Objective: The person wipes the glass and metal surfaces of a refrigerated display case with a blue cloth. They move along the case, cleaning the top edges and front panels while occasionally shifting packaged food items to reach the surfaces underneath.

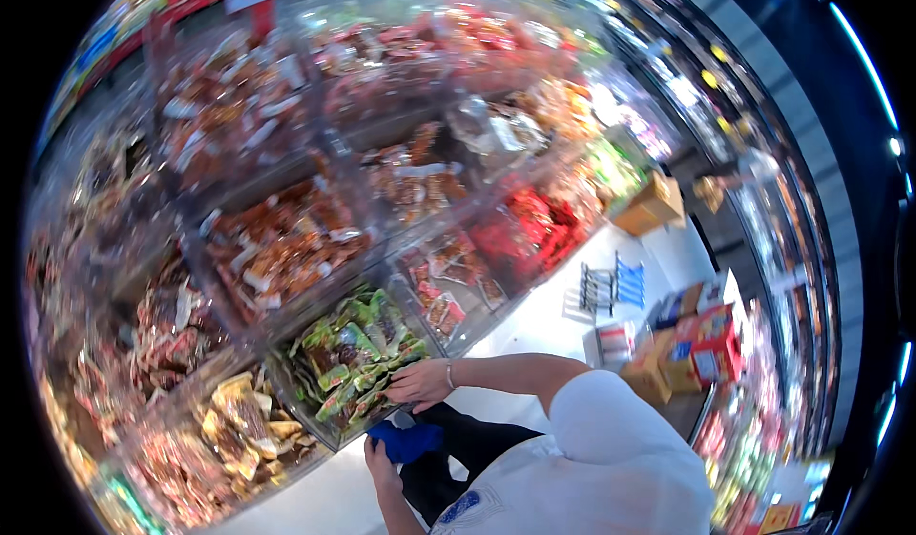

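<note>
My right hand (422, 383), with a thin bracelet at the wrist, lies over the near right edge of a heap of green plastic packets (358, 345) in a clear-walled bin (329, 440). Its fingertips touch the packets; whether they grip one cannot be told. Just outside the bin's near corner, my left hand (381, 463) is closed around a bright blue item (408, 442), perhaps cloth or a bag, held low in front of my dark trousers.
Clear-walled bins of wrapped food surround the green one, among them red packets (537, 224), brown packets (286, 242) and yellowish packets (240, 420). On the right stand a cardboard box (647, 206), a blue rack (630, 285) and a red carton (715, 342). Shelves curve beyond.
</note>
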The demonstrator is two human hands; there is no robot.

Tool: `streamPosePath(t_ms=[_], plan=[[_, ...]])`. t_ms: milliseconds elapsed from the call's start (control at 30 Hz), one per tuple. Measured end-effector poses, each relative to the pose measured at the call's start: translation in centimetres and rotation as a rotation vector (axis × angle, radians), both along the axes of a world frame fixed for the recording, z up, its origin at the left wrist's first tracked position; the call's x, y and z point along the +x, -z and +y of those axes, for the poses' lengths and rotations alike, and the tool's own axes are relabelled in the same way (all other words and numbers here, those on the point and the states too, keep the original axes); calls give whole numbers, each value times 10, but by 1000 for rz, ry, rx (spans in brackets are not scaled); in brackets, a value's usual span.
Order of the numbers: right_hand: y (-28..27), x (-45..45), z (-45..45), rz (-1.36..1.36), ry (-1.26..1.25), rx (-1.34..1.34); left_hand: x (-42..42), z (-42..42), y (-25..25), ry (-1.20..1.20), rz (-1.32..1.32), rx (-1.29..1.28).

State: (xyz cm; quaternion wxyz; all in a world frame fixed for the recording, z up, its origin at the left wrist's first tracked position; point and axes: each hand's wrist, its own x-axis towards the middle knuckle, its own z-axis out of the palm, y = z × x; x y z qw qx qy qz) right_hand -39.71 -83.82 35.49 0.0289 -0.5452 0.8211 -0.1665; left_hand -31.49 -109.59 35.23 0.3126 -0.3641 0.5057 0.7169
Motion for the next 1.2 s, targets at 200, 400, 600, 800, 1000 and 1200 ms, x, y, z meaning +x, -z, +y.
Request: streamPosePath(t_ms=[200,400,600,800,1000,1200], plan=[[-7,67,-57,9,610,-154,-19,-58,15,512,182,-103],[-32,169,-192,-702,1734,-711,-13,-101,-33,745,93,156],[-35,181,-324,-1649,1596,-1971,-31,-177,-49,1393,404,54],[36,200,-354,-1417,1656,-2397,-92,-166,-57,1235,1535,-546],[61,209,-329,-1500,1962,-2212,-125,-143,-43,1237,1761,-706],[97,166,-272,-599,2168,-1984,-119,-136,-19,1094,1902,-822]])
